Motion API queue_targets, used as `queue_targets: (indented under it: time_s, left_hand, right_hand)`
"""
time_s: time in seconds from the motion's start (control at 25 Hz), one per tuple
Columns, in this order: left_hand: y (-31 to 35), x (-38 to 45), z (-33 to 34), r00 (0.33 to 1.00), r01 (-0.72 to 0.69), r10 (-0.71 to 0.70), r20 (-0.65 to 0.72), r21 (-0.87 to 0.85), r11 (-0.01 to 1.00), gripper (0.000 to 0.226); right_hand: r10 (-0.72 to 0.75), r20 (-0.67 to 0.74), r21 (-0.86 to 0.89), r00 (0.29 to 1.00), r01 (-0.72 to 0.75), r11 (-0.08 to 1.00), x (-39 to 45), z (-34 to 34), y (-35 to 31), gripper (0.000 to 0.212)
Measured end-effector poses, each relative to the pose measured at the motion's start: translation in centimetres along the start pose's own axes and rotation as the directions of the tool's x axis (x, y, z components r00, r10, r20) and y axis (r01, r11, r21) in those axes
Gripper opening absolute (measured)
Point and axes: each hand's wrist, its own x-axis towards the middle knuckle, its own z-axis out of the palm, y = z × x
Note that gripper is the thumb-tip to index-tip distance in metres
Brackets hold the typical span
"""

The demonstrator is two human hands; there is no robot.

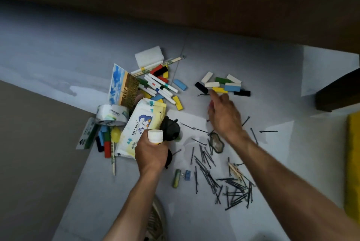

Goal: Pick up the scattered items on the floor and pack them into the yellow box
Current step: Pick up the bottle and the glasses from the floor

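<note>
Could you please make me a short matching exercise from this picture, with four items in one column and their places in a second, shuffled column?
Items:
1. white-capped bottle
2. tape roll
3. hairpins
4. yellow box

Places:
A. at the right edge of view
B. scattered on the floor under the right forearm
C. gripped in the left hand
D. left of the baby wipes pack

Pairs: 1-C, 2-D, 3-B, 4-A

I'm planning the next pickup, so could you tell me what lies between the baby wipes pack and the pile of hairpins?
In the head view, a green lighter and blue binder clip lie between the baby wipes pack and the pile of hairpins.
</note>
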Motion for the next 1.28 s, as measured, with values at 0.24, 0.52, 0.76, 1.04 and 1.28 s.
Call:
queue_targets:
  time_s: [0.24, 0.52, 0.76, 1.04, 1.28]
  left_hand:
    - [-3.0, -0.7, -1.9, 0.984, 0.175, -0.176, -0.007, -0.104, 0.979, 0.029]
    - [-2.8, -1.4, -2.6, 0.968, 0.247, -0.245, 0.047, -0.325, 0.913, 0.024]
    - [-2.4, -1.9, -3.2, 0.949, 0.311, -0.301, 0.098, -0.467, 0.828, 0.027]
    - [-2.9, -1.9, -3.0, 0.941, 0.333, -0.314, 0.128, -0.529, 0.781, 0.03]
    - [-3.1, -2.5, -2.8, 0.935, 0.353, -0.312, 0.169, -0.529, 0.772, 0.032]
  right_hand:
    - [0.105, 0.096, 0.062, 0.99, -0.112, 0.992, -0.1, 1.0, -0.2, 0.023]
    - [-0.016, 0.405, 0.564, 0.914, -0.236, 0.791, -14.9, 4.2, -4.4, 0.02]
    - [-0.372, 0.411, 0.088, 0.832, 0.369, 0.925, -15.3, 6.0, -5.4, 0.038]
    - [-0.293, 0.289, 0.033, 0.911, 0.296, 0.954, -16.7, 7.0, -6.1, 0.024]
    - [-0.172, 0.197, 0.089, 0.965, 0.157, 0.984, -17.2, 7.7, -7.3, 0.024]
